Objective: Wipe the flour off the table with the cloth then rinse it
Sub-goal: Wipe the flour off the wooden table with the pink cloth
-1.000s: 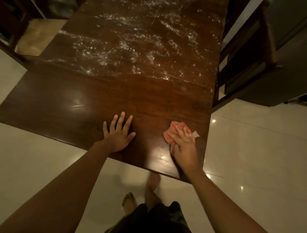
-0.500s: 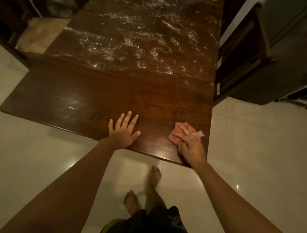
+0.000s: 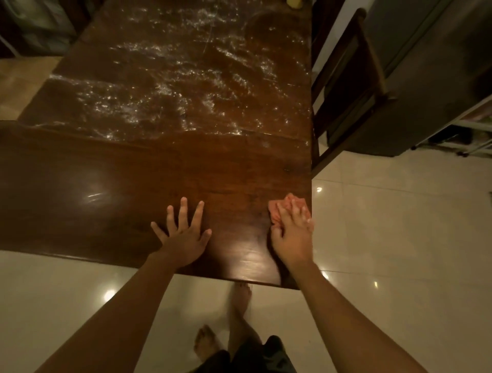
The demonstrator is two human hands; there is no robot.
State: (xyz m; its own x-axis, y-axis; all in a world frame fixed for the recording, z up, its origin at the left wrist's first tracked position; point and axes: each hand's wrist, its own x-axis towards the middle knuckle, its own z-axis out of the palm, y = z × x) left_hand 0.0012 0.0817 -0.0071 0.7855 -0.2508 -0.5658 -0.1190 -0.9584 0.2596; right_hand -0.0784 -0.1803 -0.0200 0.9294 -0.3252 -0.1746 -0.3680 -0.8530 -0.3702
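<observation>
A dark wooden table (image 3: 106,186) fills the upper view. White flour (image 3: 170,90) is smeared across its far half; the near strip looks wiped and shiny. A pink cloth (image 3: 282,207) lies at the table's near right corner. My right hand (image 3: 292,234) presses flat on it with straight fingers, right at the table's right edge. My left hand (image 3: 183,234) rests flat on the bare wood near the front edge, fingers spread, holding nothing.
A dark wooden chair (image 3: 354,87) stands against the table's right side, with a dark cabinet (image 3: 431,66) beyond it. Pale glossy floor tiles (image 3: 399,239) surround the table. My bare feet (image 3: 213,338) stand just below the front edge. A yellowish object (image 3: 294,2) sits at the far end.
My right hand has slid the cloth to the right, up to the table's right edge. The left hand stays flat in about the same spot. The view has shifted.
</observation>
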